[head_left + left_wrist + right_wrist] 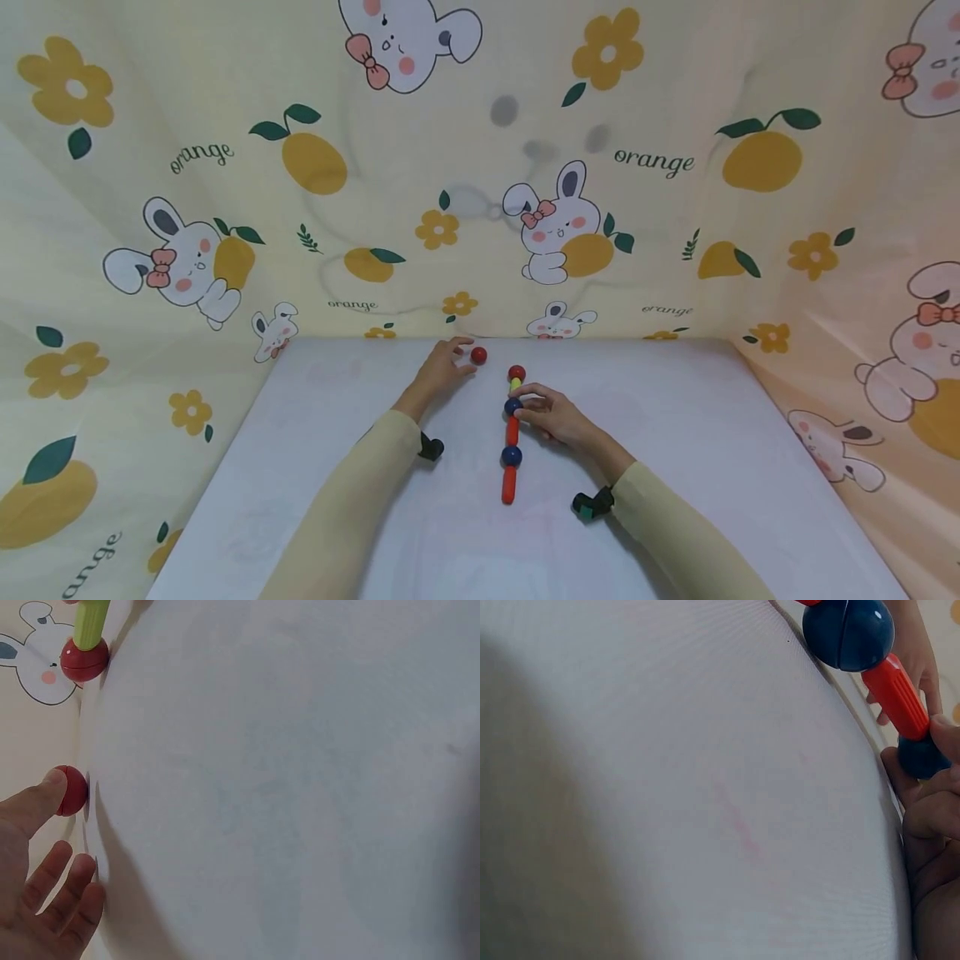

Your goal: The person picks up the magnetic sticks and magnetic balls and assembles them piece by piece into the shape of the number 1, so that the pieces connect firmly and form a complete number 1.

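A chain of magnetic-looking rods and balls lies on the white table. From the far end come a red ball, a yellow-green rod, a blue ball, a red rod, a second blue ball and another red rod. My right hand pinches the farther blue ball between thumb and fingers. Left of the chain's far end is a loose red ball. Around it my left hand spreads its fingers; a digit overlaps the ball in the left wrist view, and contact is unclear.
The white table ends at the back against a patterned curtain, which also hangs along both sides. Small dark wrist cameras sit on both wrists, the right one just right of the chain.
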The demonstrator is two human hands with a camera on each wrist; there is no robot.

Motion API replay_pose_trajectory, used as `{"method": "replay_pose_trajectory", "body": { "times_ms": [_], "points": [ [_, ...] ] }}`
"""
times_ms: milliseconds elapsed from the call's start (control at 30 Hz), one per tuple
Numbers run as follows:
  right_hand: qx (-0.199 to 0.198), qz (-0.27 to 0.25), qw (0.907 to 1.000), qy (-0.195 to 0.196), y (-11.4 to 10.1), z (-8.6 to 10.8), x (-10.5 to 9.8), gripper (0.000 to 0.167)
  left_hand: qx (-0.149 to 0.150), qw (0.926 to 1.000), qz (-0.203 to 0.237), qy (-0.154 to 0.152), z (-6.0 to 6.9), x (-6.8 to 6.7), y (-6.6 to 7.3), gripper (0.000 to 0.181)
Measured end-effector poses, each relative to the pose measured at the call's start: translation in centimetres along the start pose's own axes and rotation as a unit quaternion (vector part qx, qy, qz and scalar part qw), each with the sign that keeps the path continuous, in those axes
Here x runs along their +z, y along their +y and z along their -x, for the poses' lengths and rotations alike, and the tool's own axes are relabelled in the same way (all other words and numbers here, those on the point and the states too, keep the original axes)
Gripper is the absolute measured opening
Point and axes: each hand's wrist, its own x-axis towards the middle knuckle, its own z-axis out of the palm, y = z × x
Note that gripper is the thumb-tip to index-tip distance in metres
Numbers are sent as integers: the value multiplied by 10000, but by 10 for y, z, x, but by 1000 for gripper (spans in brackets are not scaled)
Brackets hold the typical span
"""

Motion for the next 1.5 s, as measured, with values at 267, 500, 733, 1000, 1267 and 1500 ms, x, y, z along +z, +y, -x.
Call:
{"method": "replay_pose_trajectory", "body": {
  "times_ms": [267,500,733,1000,1267,1500],
  "points": [
    [-6,38,9999,-98,2,-1,-2,46,54,9992,-369,-115,-8,5,1,62],
    [-110,137,9998,-84,1,0,-2,45,70,9970,-745,-214,-10,7,7,63],
    [-103,89,9999,-77,-1,1,-1,45,55,9957,-903,-219,-7,8,11,60],
    [-118,116,9998,-99,-1,2,-1,44,18,9957,-907,-179,-6,9,13,57],
    [-94,82,9999,-91,-1,1,-1,43,62,9968,-795,-36,0,6,15,48],
    [-136,81,9999,-71,-1,1,-2,44,76,9964,-842,55,3,6,17,40]
  ]
}}
